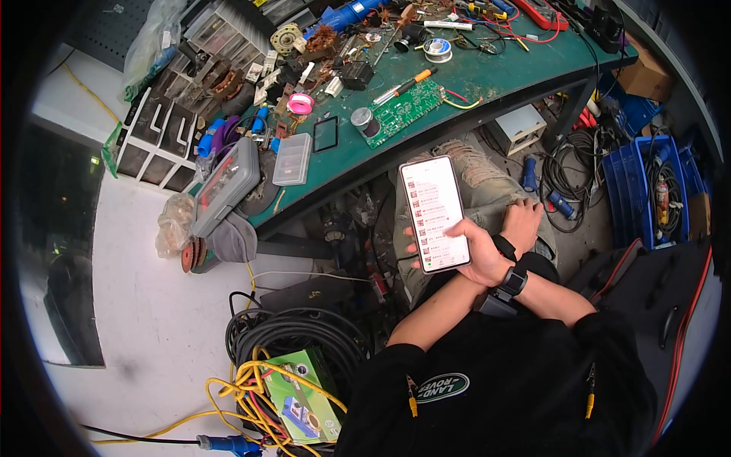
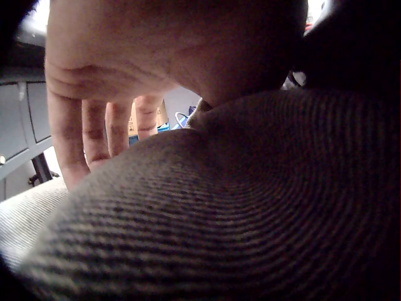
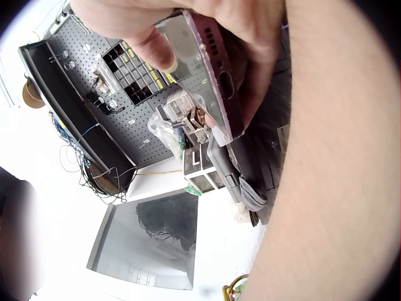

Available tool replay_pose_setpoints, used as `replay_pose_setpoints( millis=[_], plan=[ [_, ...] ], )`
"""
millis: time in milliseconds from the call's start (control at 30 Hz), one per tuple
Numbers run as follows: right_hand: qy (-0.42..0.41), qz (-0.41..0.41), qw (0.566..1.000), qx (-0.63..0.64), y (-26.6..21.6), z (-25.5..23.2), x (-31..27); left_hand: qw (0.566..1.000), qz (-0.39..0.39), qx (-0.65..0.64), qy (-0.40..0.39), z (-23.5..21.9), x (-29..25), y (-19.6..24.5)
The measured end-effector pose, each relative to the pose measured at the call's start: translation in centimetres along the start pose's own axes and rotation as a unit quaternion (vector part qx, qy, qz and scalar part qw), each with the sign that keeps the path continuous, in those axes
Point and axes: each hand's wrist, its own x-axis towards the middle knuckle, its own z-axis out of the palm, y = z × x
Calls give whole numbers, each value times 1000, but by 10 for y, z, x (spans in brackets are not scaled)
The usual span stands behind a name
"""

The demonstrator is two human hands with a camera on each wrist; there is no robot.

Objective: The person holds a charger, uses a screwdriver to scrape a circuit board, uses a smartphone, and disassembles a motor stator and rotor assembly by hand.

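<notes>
The right hand (image 1: 483, 255) holds a phone (image 1: 434, 209) upright above the lap, its lit screen showing a list. The thumb lies over the screen and fingertips show past the opposite edge. In the right wrist view, the right hand (image 3: 216, 37) grips the phone (image 3: 216, 75) from both sides, its port end facing the camera. Crossed beneath the right forearm, the left arm ends in the left hand (image 1: 522, 227), which rests on the trousers (image 1: 487, 198) over a knee. Seen in the left wrist view, the left hand (image 2: 144, 69) drapes its fingers over the striped-looking cloth (image 2: 207, 200), holding nothing.
A green workbench (image 1: 343, 164) ahead carries a circuit board (image 1: 407, 114), solder spool (image 1: 438, 50), clear box (image 1: 292, 159) and loose parts. Blue crates (image 1: 632, 190) and cables stand right. Coiled black cable (image 1: 297, 327) and a green box (image 1: 304, 396) lie lower left.
</notes>
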Motion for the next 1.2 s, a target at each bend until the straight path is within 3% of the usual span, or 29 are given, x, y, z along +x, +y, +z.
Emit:
replay_pose_setpoints(
  millis=[67, 200, 267, 467, 767, 967, 1200],
  plan=[
    [-33, -50, 995, -78, 0, 1, -3, 1000, -3, 3, -2, 0, 0, 1],
    [-19, -42, 996, -79, -1, 5, -3, 1000, -3, 2, -3, 0, 0, 1],
    [10, 5, 1000, 1, -2, 4, 0, 1000, -2, -2, 0, 0, 0, 0],
    [-34, -55, 995, -77, 2, 1, -2, 1000, -1, -6, 2, 2, 1, 0],
    [9, -4, 1000, -24, 0, 2, 1, 1000, 2, -5, 6, -1, -1, 0],
    [-28, -57, 995, -73, 1, 3, -3, 1000, 1, -6, 12, 2, 0, 0],
    [-6, -18, 998, -62, 0, 2, 1, 1000, 0, -7, 9, 1, 0, -1]
  ],
)
